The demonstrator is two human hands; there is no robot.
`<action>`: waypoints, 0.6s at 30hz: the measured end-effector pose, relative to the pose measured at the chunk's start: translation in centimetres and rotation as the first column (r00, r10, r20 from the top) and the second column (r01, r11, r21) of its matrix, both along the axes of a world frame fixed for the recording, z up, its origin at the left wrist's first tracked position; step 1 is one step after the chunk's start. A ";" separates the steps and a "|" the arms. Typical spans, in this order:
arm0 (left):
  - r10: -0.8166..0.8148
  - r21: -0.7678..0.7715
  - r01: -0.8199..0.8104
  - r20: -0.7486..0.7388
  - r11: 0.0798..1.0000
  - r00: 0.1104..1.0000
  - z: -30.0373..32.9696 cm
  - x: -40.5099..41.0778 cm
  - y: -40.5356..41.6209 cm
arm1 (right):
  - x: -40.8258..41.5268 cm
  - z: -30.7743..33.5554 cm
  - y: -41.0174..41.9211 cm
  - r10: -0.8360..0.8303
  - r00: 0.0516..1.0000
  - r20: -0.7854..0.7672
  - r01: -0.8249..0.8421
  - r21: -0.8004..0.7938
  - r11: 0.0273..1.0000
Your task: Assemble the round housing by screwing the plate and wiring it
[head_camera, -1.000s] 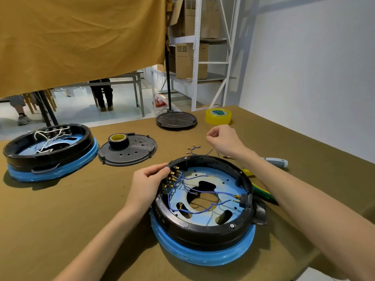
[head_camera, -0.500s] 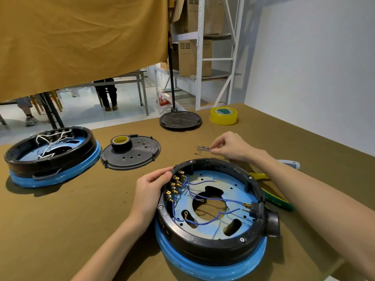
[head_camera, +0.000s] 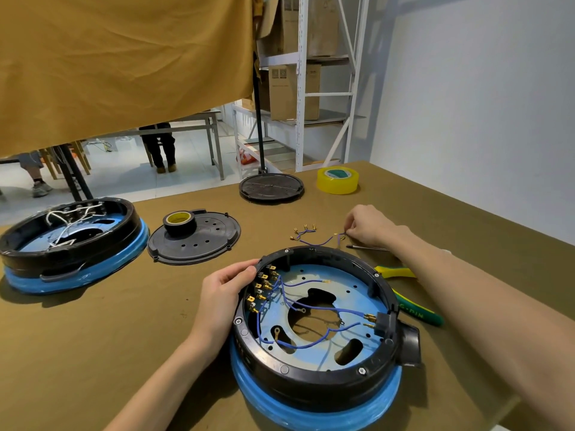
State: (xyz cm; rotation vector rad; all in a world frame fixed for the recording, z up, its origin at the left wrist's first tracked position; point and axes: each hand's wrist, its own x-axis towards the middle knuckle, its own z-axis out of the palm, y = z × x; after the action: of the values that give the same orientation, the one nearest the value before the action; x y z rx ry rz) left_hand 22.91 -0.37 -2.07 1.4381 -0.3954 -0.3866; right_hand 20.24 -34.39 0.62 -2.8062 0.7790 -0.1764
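Plainly the housing (head_camera: 314,325), a stiff black plastic ring on a blue base, sits near the table's (head_camera: 93,353) front edge and looks heavy enough to stay put; the rim is the sure hold. Its blue metal plate (head_camera: 351,293) lies flat inside. The left hand (head_camera: 225,293) grips that rim. The right hand (head_camera: 370,227) pinches one end of a loose wire (head_camera: 314,241): thin, limp, best taken at its brass terminals.

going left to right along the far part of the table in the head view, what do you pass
second housing with white wires → black cover plate carrying a roll of black tape → round black base → yellow tape roll
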 end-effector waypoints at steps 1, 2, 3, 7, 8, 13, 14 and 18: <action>0.000 0.001 0.000 0.000 1.000 1.000 0.0 0.0 0.0 | -0.2 0.0 -0.1 0.012 1.000 0.010 -0.012 -0.062 0.998; -0.001 -0.001 0.001 0.000 1.000 1.000 0.1 -0.1 0.0 | -0.5 0.0 -0.1 0.025 1.000 0.011 -0.024 -0.121 0.992; -0.001 -0.003 0.001 -0.001 1.000 1.000 0.1 -0.1 0.0 | -0.7 0.0 -0.1 0.037 0.999 0.005 -0.036 -0.157 0.987; -0.002 0.002 0.002 -0.001 1.000 1.000 0.2 -0.1 0.1 | -1.5 0.0 0.2 0.071 0.997 0.037 -0.068 -0.077 0.995; -0.003 0.004 0.003 0.001 1.000 1.000 0.2 -0.1 0.1 | -1.7 0.0 0.3 0.079 0.995 0.068 -0.076 -0.042 0.996; 0.000 0.012 0.000 0.004 1.000 1.000 0.3 -0.2 0.1 | -2.9 0.9 0.8 0.134 0.970 0.201 -0.148 0.057 0.987; 0.003 0.014 -0.003 0.003 1.000 1.000 0.3 -0.3 0.1 | -3.2 1.2 1.0 0.132 0.963 0.233 -0.158 0.095 0.983; 0.005 0.023 -0.005 0.005 1.000 1.000 0.4 -0.3 0.1 | -4.5 2.9 2.7 0.110 0.933 0.342 -0.217 0.290 0.932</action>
State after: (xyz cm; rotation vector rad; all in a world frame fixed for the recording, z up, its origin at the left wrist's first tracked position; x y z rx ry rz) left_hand 22.56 -0.26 -1.70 1.4621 -0.3925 -0.3849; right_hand 15.72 -31.67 3.53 -2.4284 0.4442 -0.4232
